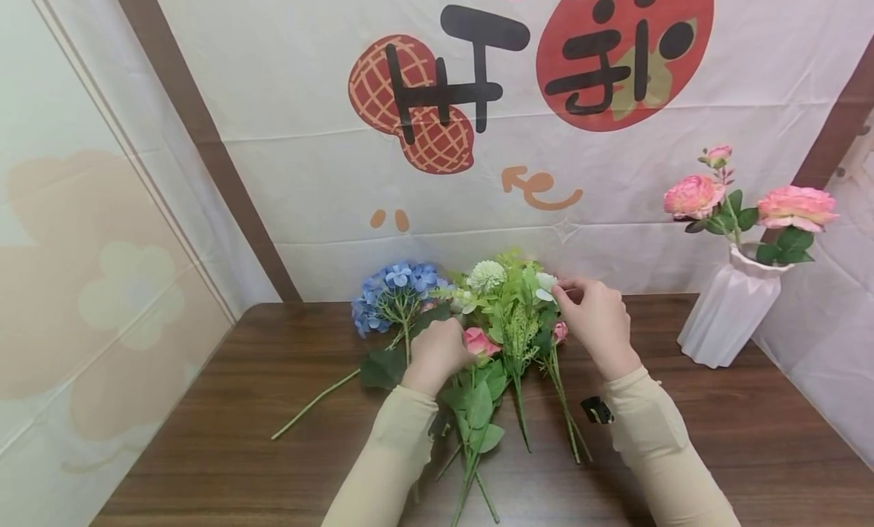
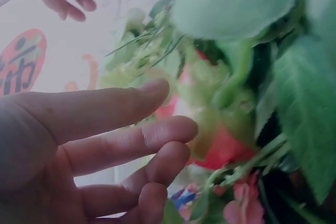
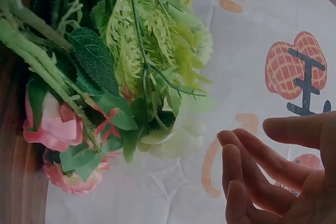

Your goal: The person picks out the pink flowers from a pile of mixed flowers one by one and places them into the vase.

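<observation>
In the head view my left hand (image 1: 437,354) is beside a pink-red rose (image 1: 481,342). The left wrist view shows its thumb and fingers apart, with fingertips (image 2: 184,128) right at the rose's base (image 2: 220,108). My right hand (image 1: 595,321) is at the white flower (image 1: 546,286) on the bunch's right side. From the right wrist, its loosely bent fingers (image 3: 231,161) appear a little away from the white flower (image 3: 176,135), with nothing between finger and thumb. Green sprays (image 1: 515,330) and a round pale green bloom (image 1: 488,276) lie between the hands.
A blue hydrangea (image 1: 396,292) lies left of the bunch, its stem reaching toward the front left. At the right, a white vase (image 1: 730,311) holds pink flowers (image 1: 795,207). Several stems (image 1: 471,474) point toward the front of the wooden table (image 1: 287,481). A printed cloth (image 1: 293,163) hangs behind.
</observation>
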Available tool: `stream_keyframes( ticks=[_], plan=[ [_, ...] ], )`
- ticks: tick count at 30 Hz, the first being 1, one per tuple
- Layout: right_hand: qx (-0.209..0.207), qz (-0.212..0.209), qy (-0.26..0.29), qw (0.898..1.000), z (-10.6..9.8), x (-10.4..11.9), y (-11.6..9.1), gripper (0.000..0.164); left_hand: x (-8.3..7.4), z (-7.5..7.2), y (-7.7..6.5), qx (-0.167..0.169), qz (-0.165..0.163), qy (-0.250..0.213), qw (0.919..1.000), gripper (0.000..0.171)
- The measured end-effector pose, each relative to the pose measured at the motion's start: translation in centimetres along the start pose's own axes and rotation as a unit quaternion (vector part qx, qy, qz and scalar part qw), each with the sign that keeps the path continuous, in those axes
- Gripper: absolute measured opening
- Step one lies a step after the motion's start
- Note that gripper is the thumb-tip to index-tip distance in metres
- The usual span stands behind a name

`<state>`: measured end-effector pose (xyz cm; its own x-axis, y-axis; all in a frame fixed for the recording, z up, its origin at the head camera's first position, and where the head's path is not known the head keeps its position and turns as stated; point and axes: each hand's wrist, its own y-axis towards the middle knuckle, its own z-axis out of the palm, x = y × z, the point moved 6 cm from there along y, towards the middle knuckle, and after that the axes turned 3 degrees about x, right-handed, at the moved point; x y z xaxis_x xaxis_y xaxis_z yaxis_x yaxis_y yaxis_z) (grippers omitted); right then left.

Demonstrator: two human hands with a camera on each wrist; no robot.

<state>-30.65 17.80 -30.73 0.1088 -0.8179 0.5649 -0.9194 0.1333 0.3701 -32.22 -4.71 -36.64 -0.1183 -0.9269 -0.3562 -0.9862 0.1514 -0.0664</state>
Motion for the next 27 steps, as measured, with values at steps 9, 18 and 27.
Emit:
stream_keyframes(
  ticks=[9,18,27],
  plan=[
    [0.019,0.002,-0.004,1.0,0.5,0.0,-0.4,0.027,-0.1,1.9,0.1,0.031,-0.023,0.031,0.9988,0.03],
    [0.007,-0.012,-0.002,1.0,0.4,0.8,-0.6,0.024,0.6,2.4,0.9,0.032,-0.031,0.014,0.9989,0.026],
    [0.006,-0.029,-0.007,1.0,0.3,1.4,-0.8,0.024,0.6,2.0,1.0,0.007,-0.03,-0.018,0.9994,0.022]
  ],
)
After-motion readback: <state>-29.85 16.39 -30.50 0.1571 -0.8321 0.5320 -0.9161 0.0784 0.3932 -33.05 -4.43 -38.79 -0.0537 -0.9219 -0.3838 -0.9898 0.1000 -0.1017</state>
